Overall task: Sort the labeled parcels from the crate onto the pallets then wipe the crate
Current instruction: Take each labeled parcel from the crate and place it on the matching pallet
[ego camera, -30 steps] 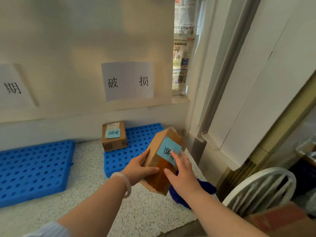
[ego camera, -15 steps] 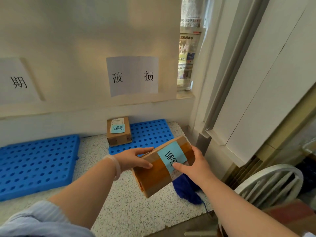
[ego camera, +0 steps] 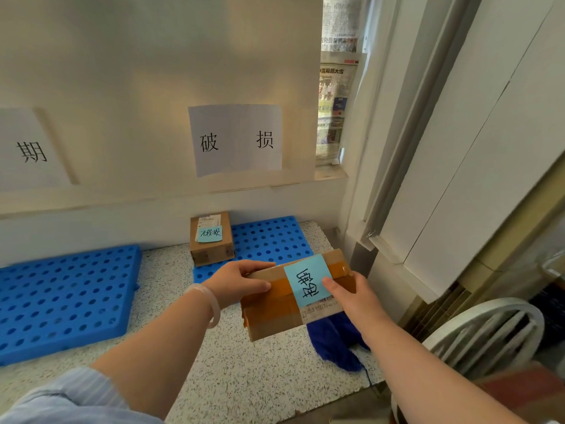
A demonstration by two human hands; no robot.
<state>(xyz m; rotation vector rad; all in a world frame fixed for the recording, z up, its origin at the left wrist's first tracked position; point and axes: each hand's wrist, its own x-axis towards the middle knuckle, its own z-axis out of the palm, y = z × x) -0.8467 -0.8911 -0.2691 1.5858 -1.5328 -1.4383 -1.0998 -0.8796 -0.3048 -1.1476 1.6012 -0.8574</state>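
Observation:
I hold a brown cardboard parcel (ego camera: 275, 304) with a blue handwritten label between both hands, above the speckled floor and just in front of the right blue pallet (ego camera: 269, 240). My left hand (ego camera: 241, 283) grips its left end, thumb on top. My right hand (ego camera: 351, 296) grips its right side, thumb on the label. A smaller parcel (ego camera: 211, 240) with a blue label stands on the back left corner of that pallet. A second blue pallet (ego camera: 64, 298) lies to the left. The crate is not in view.
Paper signs hang on the wall above each pallet, one (ego camera: 235, 139) over the right pallet. A dark blue cloth (ego camera: 333, 341) lies on the floor under my right wrist. A white fan guard (ego camera: 489, 335) stands at the lower right, beside white cabinet panels.
The parcel has been turned from tilted upright to nearly flat, label up, and carried slightly forward toward the right pallet. My view has moved closer to the wall.

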